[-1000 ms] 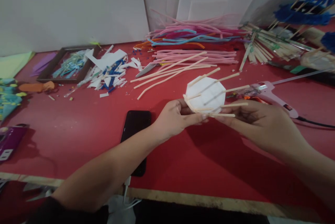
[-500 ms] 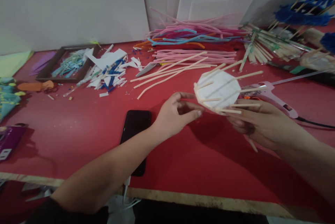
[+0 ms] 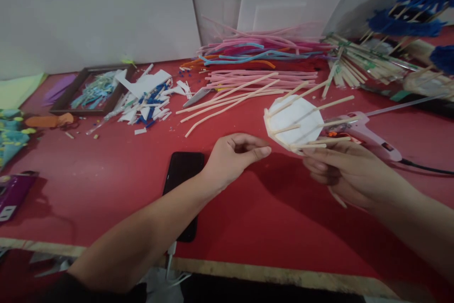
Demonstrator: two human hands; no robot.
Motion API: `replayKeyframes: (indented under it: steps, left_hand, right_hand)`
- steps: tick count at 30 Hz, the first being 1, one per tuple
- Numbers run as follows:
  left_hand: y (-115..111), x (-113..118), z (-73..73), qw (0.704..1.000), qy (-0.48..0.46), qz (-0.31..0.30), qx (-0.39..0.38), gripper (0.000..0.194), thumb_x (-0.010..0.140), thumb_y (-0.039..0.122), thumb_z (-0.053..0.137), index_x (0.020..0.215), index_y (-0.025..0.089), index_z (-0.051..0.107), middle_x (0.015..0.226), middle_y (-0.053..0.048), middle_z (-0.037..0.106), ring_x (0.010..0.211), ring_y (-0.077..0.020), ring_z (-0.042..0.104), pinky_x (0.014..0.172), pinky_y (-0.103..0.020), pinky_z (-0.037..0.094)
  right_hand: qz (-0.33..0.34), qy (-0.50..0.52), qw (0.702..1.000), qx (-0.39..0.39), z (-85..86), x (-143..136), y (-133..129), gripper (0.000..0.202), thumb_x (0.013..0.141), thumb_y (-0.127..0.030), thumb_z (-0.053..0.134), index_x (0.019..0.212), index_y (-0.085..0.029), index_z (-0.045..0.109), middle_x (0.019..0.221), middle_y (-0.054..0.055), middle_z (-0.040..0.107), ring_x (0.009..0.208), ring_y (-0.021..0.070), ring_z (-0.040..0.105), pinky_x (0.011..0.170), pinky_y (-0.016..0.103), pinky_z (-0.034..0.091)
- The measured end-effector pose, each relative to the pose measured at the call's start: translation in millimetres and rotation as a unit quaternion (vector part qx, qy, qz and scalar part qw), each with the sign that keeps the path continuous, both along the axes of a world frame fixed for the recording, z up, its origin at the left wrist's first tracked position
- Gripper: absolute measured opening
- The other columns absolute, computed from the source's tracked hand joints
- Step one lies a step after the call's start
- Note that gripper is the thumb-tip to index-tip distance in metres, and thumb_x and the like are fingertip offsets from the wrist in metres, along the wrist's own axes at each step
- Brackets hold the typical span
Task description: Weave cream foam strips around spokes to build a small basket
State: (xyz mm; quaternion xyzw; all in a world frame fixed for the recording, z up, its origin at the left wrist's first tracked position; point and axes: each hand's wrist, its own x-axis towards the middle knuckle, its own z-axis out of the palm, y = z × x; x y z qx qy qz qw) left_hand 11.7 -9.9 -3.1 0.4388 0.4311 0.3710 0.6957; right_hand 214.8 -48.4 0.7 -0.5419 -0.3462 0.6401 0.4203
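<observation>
My right hand [image 3: 340, 166] grips the lower right edge of a white octagonal piece [image 3: 296, 121] that has several pale sticks standing out from its rim. The piece is held tilted above the red table [image 3: 227, 218]. To its left is my left hand [image 3: 241, 154], apart from the piece, with thumb and fingertips brought together; whether anything small is between them I cannot make out. A black phone [image 3: 184, 170] with a white cable lies beside and partly under my left forearm.
Pale pipe cleaners [image 3: 227, 99] lie behind the hands, with pink ones [image 3: 262, 77] farther back. A pink glue gun [image 3: 372, 135] rests at the right. White and blue scraps [image 3: 151, 99] and a brown frame [image 3: 83, 110] are at the left.
My left thumb and fingers have closed together and sit slightly farther from the white piece. The piece has tilted a little in my right hand.
</observation>
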Motion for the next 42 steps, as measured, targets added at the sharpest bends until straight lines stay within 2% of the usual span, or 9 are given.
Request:
replayKeyframes:
  steps: [3,6,8,11,17,22,25,30,42]
  left_hand:
    - [0,2,1.3,0.996,-0.003,-0.018,-0.082,0.010,0.086,0.024,0.072,0.090,0.015,0.073,0.065,0.000,0.074,0.060,-0.0092,0.067,0.069,-0.023,0.056]
    - [-3,5,4.2,0.994,0.020,-0.041,-0.101,0.023,0.095,0.035,0.061,0.098,0.013,0.069,0.072,-0.006,0.077,0.064,-0.0129,0.071,0.064,-0.025,0.058]
    - [-6,6,6.2,0.995,0.013,-0.062,-0.071,0.030,0.088,0.039,0.071,0.102,0.013,0.068,0.092,-0.012,0.079,0.081,-0.0181,0.074,0.061,-0.024,0.059]
    - [-7,6,7.4,0.994,-0.031,-0.090,-0.051,0.052,0.066,0.033,0.090,0.109,0.015,0.068,0.115,-0.013,0.076,0.104,-0.0248,0.072,0.064,-0.024,0.061]
    - [-3,4,5.7,0.991,-0.045,-0.074,-0.100,0.051,0.053,0.030,0.096,0.094,0.012,0.073,0.094,-0.009,0.079,0.089,-0.0188,0.074,0.067,-0.023,0.060]
    - [-2,4,4.2,0.990,-0.067,-0.045,-0.116,0.041,0.056,0.023,0.095,0.090,0.012,0.074,0.087,-0.007,0.079,0.083,-0.0175,0.075,0.069,-0.024,0.060]
    - [-1,3,5.1,0.989,-0.059,-0.022,-0.130,0.026,0.067,0.015,0.087,0.089,0.012,0.074,0.087,-0.008,0.080,0.081,-0.0170,0.076,0.069,-0.023,0.060]
    - [1,3,11.0,0.985,-0.038,-0.025,-0.165,0.013,0.075,0.005,0.077,0.087,0.010,0.073,0.088,-0.010,0.080,0.076,-0.0159,0.077,0.067,-0.021,0.059]
    - [0,3,14.5,0.976,-0.058,-0.076,-0.196,0.011,0.076,0.004,0.076,0.085,0.010,0.073,0.086,-0.010,0.081,0.072,-0.0151,0.077,0.066,-0.020,0.059]
  right_hand:
    - [-0.010,0.009,1.000,-0.007,1.1,-3,-1,0.054,0.046,-0.056,0.093,0.057,-0.019,0.056,0.045,-0.008,0.038,0.041,0.0029,0.026,0.038,0.019,0.016]
    - [-0.017,0.012,1.000,-0.016,2.5,-7,-2,0.053,0.044,-0.056,0.094,0.058,-0.018,0.059,0.045,-0.008,0.040,0.041,0.0029,0.028,0.038,0.019,0.017]
    - [-0.018,0.010,1.000,-0.020,3.1,-10,-4,0.053,0.045,-0.056,0.094,0.060,-0.017,0.062,0.046,-0.008,0.041,0.041,0.0024,0.028,0.038,0.019,0.018]
    - [-0.019,0.002,1.000,-0.017,2.0,-14,-7,0.053,0.046,-0.057,0.094,0.062,-0.016,0.063,0.048,-0.007,0.043,0.043,0.0020,0.029,0.039,0.018,0.018]
    - [0.001,-0.041,0.999,0.014,-4.9,-15,-11,0.054,0.055,-0.065,0.086,0.066,-0.018,0.063,0.050,-0.007,0.044,0.041,0.0026,0.029,0.038,0.020,0.016]
    - [0.026,-0.128,0.990,0.062,-2.3,-10,-13,0.050,0.063,-0.066,0.080,0.073,-0.019,0.063,0.054,-0.005,0.050,0.043,0.0062,0.039,0.038,0.021,0.027]
    - [0.012,-0.216,0.969,0.122,0.9,-7,-12,0.043,0.068,-0.062,0.077,0.075,-0.021,0.065,0.053,-0.005,0.052,0.043,0.0090,0.043,0.039,0.024,0.033]
    - [-0.053,-0.365,0.899,0.235,3.2,-1,-11,0.030,0.072,-0.054,0.070,0.074,-0.024,0.070,0.066,0.002,0.068,0.050,0.0141,0.056,0.044,0.027,0.044]
    - [0.020,-0.399,0.850,0.345,8.5,4,-10,0.015,0.082,-0.034,0.066,0.077,-0.027,0.078,0.078,0.003,0.078,0.069,0.0188,0.072,0.064,0.030,0.059]
